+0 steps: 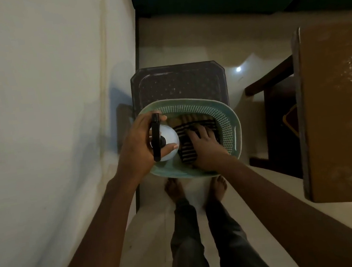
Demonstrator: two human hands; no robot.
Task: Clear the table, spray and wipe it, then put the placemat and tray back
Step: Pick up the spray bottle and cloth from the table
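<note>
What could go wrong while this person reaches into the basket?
The green basket seems to jut past the edge of the dark stool; the right hand pressing on the striped cloth might tip it. The left hand grips the spray bottle over the basket, so it could spray the cloth.

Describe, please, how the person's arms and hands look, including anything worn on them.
Both the left hand and right hand are bare: no gloves, rings, watch or bracelets show in this dim light. The left forearm and right forearm are bare too, with no sleeve in view.
</note>
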